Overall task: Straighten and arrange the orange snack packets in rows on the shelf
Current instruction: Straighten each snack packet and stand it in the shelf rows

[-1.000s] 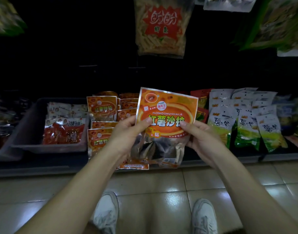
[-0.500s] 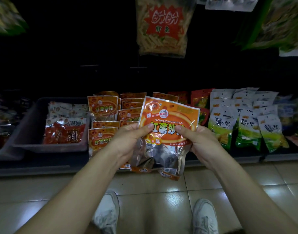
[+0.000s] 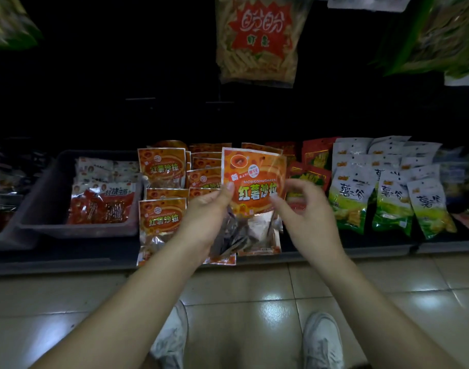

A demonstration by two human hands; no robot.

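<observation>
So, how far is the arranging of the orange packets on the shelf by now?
Done: the left column of orange foil snack packets lies straight on the dark shelf. In hand: the left hand holds one more orange packet upright; the right hand is at its edge, grip unclear. Left: placing it and tidying the overlapping packets behind it.

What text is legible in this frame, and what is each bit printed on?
"红薯沙拉": held orange packet; also stacked orange packets.
"HONGSHUSHALA": held orange packet, slightly smeared.
"FOOD": same packet, white badge.
"盼盼": hanging bag; smaller line beneath is blurred.
"薯之谷": green-and-white packets.
Too blurred to read: red packets at left.
</observation>
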